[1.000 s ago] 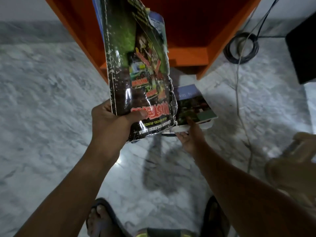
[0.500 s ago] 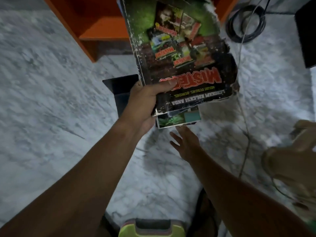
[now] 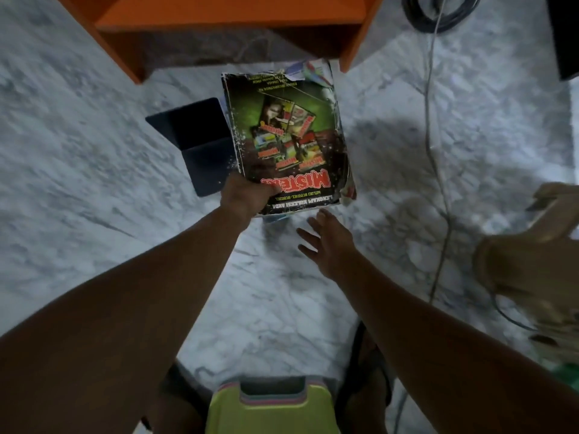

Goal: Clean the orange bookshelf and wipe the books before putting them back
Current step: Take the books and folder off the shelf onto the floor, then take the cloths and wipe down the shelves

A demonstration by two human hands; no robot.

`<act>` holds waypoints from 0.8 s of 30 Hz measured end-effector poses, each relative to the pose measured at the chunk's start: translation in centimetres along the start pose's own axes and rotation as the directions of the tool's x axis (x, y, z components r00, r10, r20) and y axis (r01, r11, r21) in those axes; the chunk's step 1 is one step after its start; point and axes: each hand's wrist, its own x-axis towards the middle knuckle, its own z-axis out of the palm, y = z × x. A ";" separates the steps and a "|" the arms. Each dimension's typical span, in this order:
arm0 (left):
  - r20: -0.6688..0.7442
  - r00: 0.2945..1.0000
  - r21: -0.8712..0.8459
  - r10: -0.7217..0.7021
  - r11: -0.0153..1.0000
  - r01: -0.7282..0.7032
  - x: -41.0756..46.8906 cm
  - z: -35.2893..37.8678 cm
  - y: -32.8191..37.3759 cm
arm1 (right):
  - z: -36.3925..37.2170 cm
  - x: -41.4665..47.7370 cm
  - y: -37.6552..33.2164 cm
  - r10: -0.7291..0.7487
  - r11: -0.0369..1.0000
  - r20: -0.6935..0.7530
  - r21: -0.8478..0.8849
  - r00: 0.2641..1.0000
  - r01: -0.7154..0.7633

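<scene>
Left hand (image 3: 247, 195) grips the worn magazine (image 3: 288, 139) by its near corner, low over the floor below the orange bookshelf (image 3: 219, 17). Right hand (image 3: 326, 242) is empty, fingers spread. Step: prob. unloading books; next, set it down w/o tearing. Whatever's under it is mostly hidden; no cloth visible.

It looks like a room in a home: grey-veined marble floor (image 3: 78, 170), orange bookshelf (image 3: 225, 17) at the top edge, coiled black cable (image 3: 438, 17) upper right (loose on the floor), sandalled feet below.
</scene>
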 end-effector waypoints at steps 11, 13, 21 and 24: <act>0.347 0.919 0.600 0.188 0.709 -0.371 -16.8 -9.6 12.7 | 5.3 -18.0 -11.6 -0.425 0.672 -0.050 -0.686 0.904 0.278; 0.333 0.904 0.646 0.270 0.633 -0.427 -21.8 -13.3 17.2 | 7.8 -24.5 -15.6 -0.478 0.519 0.081 -0.777 0.875 0.356; 0.214 0.848 0.717 0.485 0.512 -0.473 -41.2 -30.9 33.0 | 18.6 -50.9 -26.3 -0.489 0.222 0.460 -0.756 0.741 0.616; 0.112 0.789 0.706 0.604 0.510 -0.491 -48.4 -37.7 38.5 | 23.3 -60.4 -28.8 -0.489 0.093 0.577 -0.711 0.654 0.697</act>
